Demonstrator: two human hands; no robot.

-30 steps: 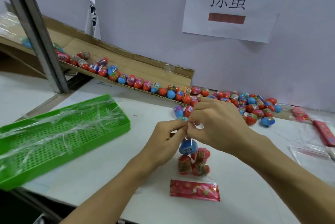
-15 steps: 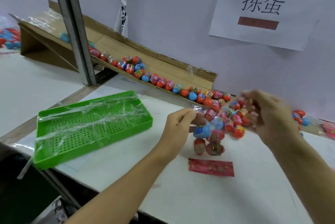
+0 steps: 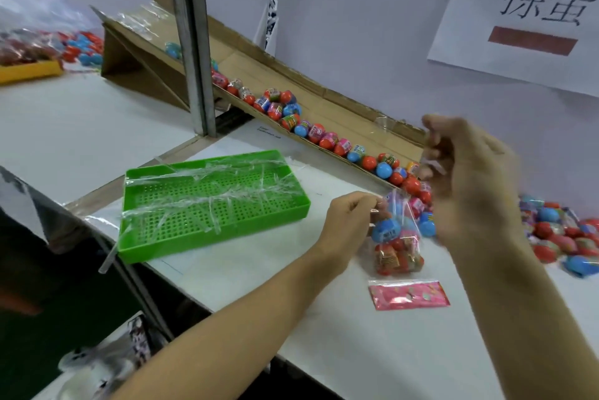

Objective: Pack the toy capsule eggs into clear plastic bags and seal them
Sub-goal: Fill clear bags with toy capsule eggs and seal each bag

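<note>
The filled bag (image 3: 397,237) stands upright on the worktop (image 3: 372,344) right of the green tray (image 3: 210,205), its neck pinched by the left hand (image 3: 348,221), while the blurred right hand (image 3: 470,182), fingers curled, grip undeterminable, hovers above-right of the neck.

White bench (image 3: 81,127) seen under even indoor light, pale grey partition wall (image 3: 356,11) set behind it, grey metal post (image 3: 191,43) stood upright on the bench, white paper sign (image 3: 518,27) with black characters fixed to the wall.
</note>
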